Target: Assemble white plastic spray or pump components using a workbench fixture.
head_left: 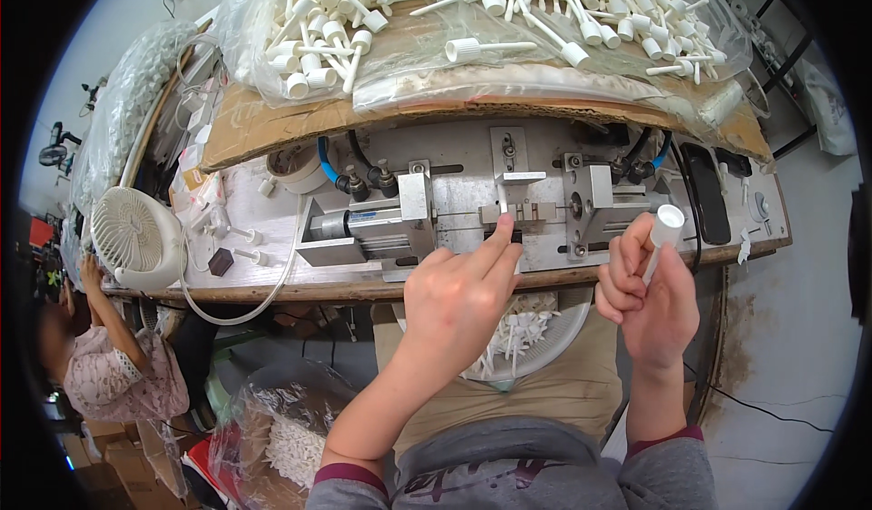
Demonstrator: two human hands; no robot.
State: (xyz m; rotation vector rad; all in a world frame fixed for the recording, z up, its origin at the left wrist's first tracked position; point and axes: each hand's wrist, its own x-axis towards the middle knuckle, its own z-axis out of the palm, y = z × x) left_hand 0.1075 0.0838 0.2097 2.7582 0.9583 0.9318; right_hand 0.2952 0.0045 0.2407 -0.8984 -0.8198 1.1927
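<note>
Plainly, we pinch a white plastic piece, a ribbed cap on a thin stem (668,226), between the thumb and fingers of our right hand (661,315), right of the frame's centre. Its long axis stands nearly upright, cap uppermost, stem slanting down and slightly left. Our left hand (459,297) points its index finger up at a small grey metal block (542,211) near the middle of the frame; whether those fingers grip anything we cannot tell. The relation that seems to matter is this: the block lies left of and slightly above the held piece, nearer our left hand, and its row runs left to right, across the stem. A silver metal cylinder unit (363,226) flanks it on the left, another metal cylinder unit (622,203) on the right. Below, a round white plastic basket (572,337) sits on our lap; across the top, a brown cardboard sheet (259,133) bears a heap of white capped stems (509,1).
</note>
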